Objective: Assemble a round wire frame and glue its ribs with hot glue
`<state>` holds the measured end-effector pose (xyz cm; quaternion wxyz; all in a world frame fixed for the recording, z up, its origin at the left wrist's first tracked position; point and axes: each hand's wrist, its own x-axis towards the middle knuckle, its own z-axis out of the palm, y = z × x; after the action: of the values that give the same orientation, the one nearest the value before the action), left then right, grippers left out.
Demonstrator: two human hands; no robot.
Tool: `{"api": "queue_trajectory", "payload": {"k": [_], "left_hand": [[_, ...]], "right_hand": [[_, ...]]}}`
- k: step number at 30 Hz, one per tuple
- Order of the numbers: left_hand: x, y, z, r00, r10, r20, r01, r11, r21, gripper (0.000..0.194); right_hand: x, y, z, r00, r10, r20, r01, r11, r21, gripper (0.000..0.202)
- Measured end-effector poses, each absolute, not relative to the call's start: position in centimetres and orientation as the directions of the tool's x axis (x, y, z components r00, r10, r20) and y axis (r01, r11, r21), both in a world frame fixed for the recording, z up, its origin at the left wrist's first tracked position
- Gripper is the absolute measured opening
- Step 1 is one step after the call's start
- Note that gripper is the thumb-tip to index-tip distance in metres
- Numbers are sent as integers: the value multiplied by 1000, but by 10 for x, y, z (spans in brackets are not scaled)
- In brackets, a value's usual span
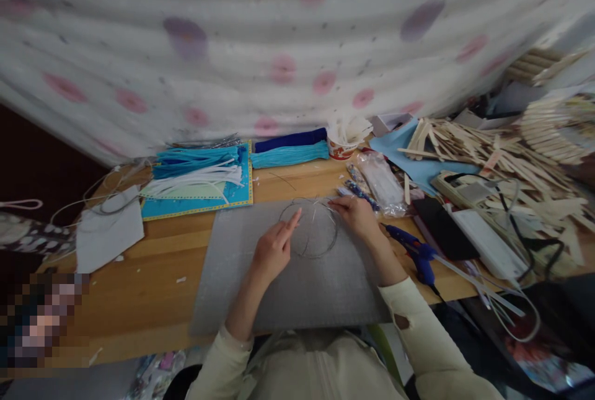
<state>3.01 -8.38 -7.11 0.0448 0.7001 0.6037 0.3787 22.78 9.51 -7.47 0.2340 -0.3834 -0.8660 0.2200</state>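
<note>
A ring of thin wire (335,242) is over a grey mat, with thin strands crossing near its top. My right hand (357,217) pinches the wire at the ring's upper right, thumb and fingertips together. At the ring's left side is my left hand (273,250), its index finger reaching up and the other fingers curled. Its thumb lies close to the index finger, on the wire; the exact contact is too small to make out. The grey mat (242,276) lies flat under both hands.
Blue and white pipe cleaners (199,167) lie on a blue board at the back left. A patterned cup (341,151) stands behind the mat. At right are a blue glue gun (413,248), a white power strip (490,245) and many wooden sticks (469,152).
</note>
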Motion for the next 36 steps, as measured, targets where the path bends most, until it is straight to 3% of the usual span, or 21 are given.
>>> {"api": "queue_trajectory", "payload": {"k": [5,12,16,25,36], "left_hand": [[32,-76,-60,-12,945,327,812,-182,554,83],[25,-69,-40,35,994,106,696,-100,711,94],[21,-65,-33,83,996,19,701,-72,710,95],[14,-57,-26,177,984,-22,708,-112,697,97],[18,-55,-13,176,983,-50,719,-94,689,98]], "right_hand": [[227,95,-76,-593,770,235,573,609,-548,20],[227,94,-76,-596,767,238,567,612,-552,20],[226,93,-77,-593,765,251,561,616,-553,20],[227,90,-76,-595,757,269,546,627,-556,20],[226,91,-76,-588,766,261,567,620,-543,20]]}}
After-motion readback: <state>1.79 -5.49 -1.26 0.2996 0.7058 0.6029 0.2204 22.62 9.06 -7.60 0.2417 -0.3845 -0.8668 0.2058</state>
